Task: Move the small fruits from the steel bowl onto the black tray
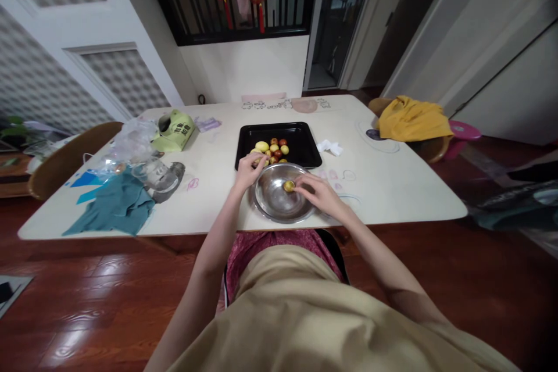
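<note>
A yellow-brown jujube (288, 186) is at the fingertips of my right hand (320, 193), pinched between thumb and fingers over the inside of a shiny steel bowl (279, 209). The bowl stands near the table's front edge. Just behind it lies a black rectangular tray (299, 135) holding several jujubes (278, 151), some pale yellow-green, some reddish brown. My left hand (249, 171) reaches over the tray's front left corner, its fingers curled down at the nearest fruit. What those fingertips hold, if anything, is hidden.
A crumpled white tissue (330, 147) lies right of the tray. On the left are a teal cloth (115, 203), a clear plastic container (154, 173), plastic bags (135, 139) and a green bag (176, 131). A yellow garment (414, 119) hangs over a chair at right.
</note>
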Tool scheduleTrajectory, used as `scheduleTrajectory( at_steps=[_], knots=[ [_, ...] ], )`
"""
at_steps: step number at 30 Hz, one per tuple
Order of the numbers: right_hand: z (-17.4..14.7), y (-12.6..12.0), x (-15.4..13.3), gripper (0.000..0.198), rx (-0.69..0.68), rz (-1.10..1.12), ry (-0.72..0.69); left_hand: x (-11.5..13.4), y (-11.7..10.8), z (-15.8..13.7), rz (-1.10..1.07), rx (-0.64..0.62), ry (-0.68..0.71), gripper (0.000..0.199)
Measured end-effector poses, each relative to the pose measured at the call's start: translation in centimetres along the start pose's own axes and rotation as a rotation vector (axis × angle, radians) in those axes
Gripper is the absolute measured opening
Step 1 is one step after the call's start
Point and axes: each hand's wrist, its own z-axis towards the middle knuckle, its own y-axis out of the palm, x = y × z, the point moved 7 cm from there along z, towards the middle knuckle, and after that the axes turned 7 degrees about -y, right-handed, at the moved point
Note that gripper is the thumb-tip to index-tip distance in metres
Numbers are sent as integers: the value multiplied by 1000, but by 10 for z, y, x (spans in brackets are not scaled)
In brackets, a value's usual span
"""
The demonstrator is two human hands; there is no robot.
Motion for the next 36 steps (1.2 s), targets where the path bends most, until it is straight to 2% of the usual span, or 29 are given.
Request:
scheduleTrajectory(
  at_steps=[3,5,8,13,17,20,23,27,30,36],
  knots=[
    [-20,0,-9,18,96,-1,-111,-10,-7,3,55,101,-26,27],
    [-32,3,-13,21,131,-31,-198,-16,-9,4,105,108,-25,25],
    [-41,8,-14,27,149,-91,-279,-22,-4,6,186,40,7,23],
    [-38,12,-12,32,183,-146,-316,-27,7,9,229,-65,35,24],
    [-37,14,-12,31,196,-174,-334,-30,10,34,238,-72,38,24],
    [-38,15,-13,30,205,-188,-344,-36,23,69,297,-172,37,28],
    [-39,15,-15,30,208,-198,-358,-46,46,103,387,-377,27,35],
    [-39,16,-16,30,214,-218,-370,-55,70,128,517,-577,6,34],
    [-40,17,-15,30,205,-227,-367,-61,75,135,629,-625,-29,38],
    [-40,20,-13,26,182,-220,-369,-71,79,145,727,-583,-93,36]
  ],
)
